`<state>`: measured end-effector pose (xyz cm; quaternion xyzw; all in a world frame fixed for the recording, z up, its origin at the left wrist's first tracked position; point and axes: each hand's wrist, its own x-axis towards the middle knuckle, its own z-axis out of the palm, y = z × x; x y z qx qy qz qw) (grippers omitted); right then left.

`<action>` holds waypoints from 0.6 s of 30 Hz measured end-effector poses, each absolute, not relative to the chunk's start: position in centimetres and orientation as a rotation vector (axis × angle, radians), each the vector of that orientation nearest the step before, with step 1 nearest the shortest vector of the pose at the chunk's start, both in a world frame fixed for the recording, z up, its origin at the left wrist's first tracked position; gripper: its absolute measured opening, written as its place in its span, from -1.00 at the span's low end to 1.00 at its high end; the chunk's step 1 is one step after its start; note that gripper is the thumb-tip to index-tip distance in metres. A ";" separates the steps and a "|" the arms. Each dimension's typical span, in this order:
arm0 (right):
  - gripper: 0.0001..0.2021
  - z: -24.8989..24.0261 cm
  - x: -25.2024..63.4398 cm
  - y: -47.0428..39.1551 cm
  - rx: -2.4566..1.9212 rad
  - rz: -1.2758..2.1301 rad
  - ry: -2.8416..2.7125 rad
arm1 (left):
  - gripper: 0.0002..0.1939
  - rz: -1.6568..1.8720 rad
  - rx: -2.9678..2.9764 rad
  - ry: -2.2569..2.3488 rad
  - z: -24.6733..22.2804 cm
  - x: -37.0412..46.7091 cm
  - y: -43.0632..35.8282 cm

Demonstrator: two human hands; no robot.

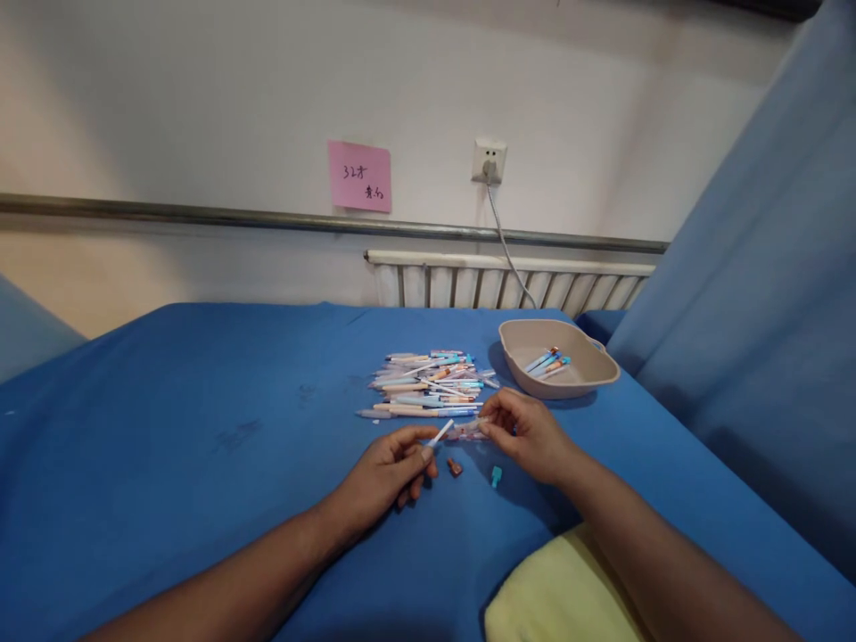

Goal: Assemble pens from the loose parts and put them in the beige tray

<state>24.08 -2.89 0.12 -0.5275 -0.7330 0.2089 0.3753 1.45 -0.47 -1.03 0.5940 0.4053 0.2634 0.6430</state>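
My left hand (394, 465) is closed around a slim white pen part (440, 433), which sticks up past the thumb, tilted to the right. With thumb and fingertips together, my right hand (525, 435) pinches the end of a clear, pink-tinted pen part (466, 431); its exact shape is blurred. Just beyond both hands lies a pile of pens and pen parts (424, 385) in white, peach, blue and clear. A small brown pen topper (456, 467) and a turquoise one (496, 477) lie on the blue cloth between my forearms.
A beige basin (555, 385) with several finished-looking pens (548, 361) stands at the back right. Blue cloth (201, 428) covers the surface. Something yellow and soft (562, 593) lies under my right forearm. Behind are a radiator (481, 283), a metal rail (234, 214) and a blue curtain (755, 294).
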 end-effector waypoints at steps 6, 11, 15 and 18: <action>-0.97 0.2 23.6 -2.9 -1.274 0.538 -1.855 | -0.59 0.584 1.403 0.903 -1.4 1.2 -0.3; -0.95 -0.3 23.7 -3.0 -1.299 0.542 -1.858 | -0.58 0.563 1.428 0.904 -1.6 1.2 -0.2; -0.90 -0.2 23.7 -3.2 -1.275 0.507 -1.927 | -0.57 0.561 1.422 0.894 -1.6 1.2 -0.3; -0.89 0.1 23.7 -3.4 -1.248 0.464 -1.977 | -0.59 0.547 1.438 0.906 -1.5 1.3 -0.4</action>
